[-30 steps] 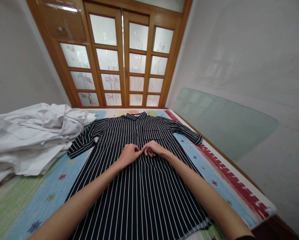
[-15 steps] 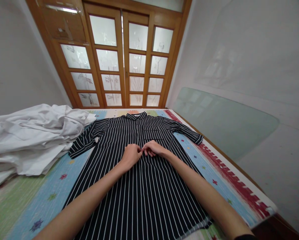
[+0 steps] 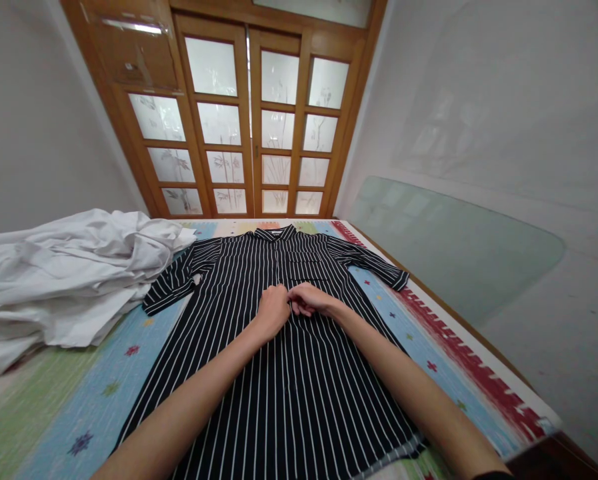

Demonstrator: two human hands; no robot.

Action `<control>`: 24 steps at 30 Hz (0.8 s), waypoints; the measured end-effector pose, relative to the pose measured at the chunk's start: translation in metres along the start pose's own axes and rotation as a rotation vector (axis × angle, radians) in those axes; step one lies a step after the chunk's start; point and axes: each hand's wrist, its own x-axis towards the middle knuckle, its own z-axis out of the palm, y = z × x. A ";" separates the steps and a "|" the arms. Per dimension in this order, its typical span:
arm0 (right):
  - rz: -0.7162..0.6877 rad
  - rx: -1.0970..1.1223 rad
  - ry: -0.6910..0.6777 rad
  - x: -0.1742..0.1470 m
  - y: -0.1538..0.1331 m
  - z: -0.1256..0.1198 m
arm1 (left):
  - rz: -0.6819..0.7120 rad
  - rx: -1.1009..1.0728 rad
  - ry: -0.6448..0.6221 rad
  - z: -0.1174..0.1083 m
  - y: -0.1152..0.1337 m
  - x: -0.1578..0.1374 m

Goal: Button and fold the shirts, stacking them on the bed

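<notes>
A black shirt (image 3: 259,407) with white stripes lies spread out, its collar pointing away from me and its short sleeves out to both sides. At the middle of its front, my left hand (image 3: 273,310) is closed, with the fingertips pinched on the shirt's placket. My right hand (image 3: 309,299) meets it from the right, its thumb and forefinger closed on the same spot and its other fingers curled. Any button between the fingertips is hidden. Both forearms reach in over the lower half of the shirt.
Heaped white cloth (image 3: 79,280) lies to the left, close to the shirt's left sleeve. Beneath everything is a colourful patterned cover (image 3: 103,393). A wall (image 3: 479,133) runs along the right side, and wooden doors with glass panes (image 3: 249,120) stand behind.
My left hand has turned slightly and its fingers have drawn closer to the right hand. The whole view has shifted a little; the shirt still lies in the same place.
</notes>
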 end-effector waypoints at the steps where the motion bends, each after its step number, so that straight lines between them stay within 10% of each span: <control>1: 0.008 0.009 0.002 -0.001 -0.001 0.000 | 0.000 0.002 0.008 0.000 -0.001 0.001; 14: 0.004 -0.079 0.017 0.001 0.001 0.001 | -0.055 -0.247 -0.039 -0.011 -0.027 0.009; 24: 0.058 -0.016 0.008 0.001 0.001 -0.001 | -0.043 0.007 -0.027 -0.006 -0.019 0.002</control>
